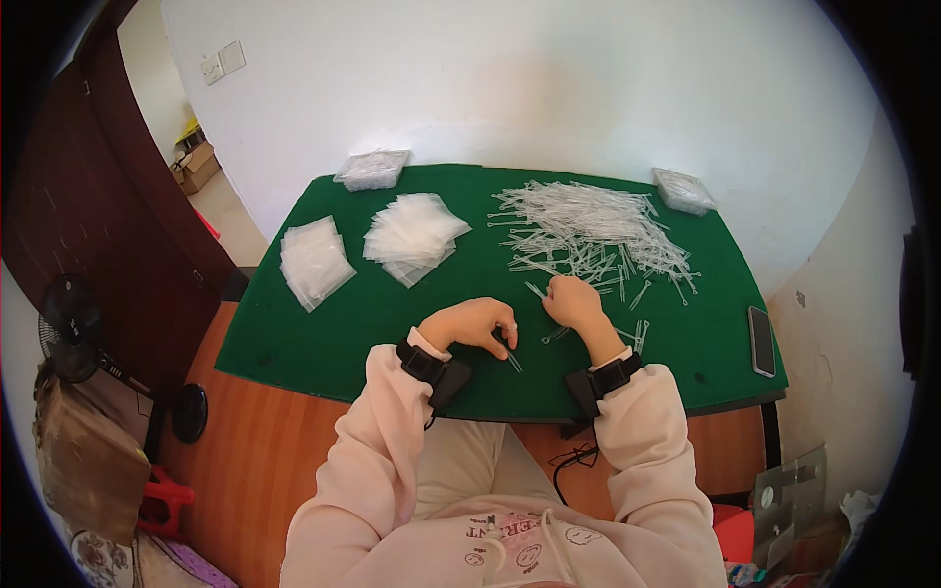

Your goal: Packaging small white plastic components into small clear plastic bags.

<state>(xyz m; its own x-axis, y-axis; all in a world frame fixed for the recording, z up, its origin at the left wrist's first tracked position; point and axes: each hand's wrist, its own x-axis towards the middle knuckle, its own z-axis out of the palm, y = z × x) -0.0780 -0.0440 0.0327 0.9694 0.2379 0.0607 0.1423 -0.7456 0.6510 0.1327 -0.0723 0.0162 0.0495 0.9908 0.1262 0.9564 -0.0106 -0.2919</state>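
My left hand (474, 324) is over the near middle of the green-covered table, its fingers curled in a pinch. Thin clear plastic sticks (516, 364) stick out below its fingertips. To its right, my right hand (574, 302) is closed at the near edge of a big heap of clear plastic sticks (588, 220), some with a small loop at one end. A clear stick (534, 290) shows at its fingertips. A few loose sticks (640, 336) lie beside my right wrist. Both wrists wear black straps.
Two stacks of clear flat bags, one at left (316, 263) and one fanned (417, 235), lie on the table (294, 353). Filled clear packs stand at the back left (372, 170) and back right (683, 191). A phone (761, 341) rests near the right edge. The wall borders the far side.
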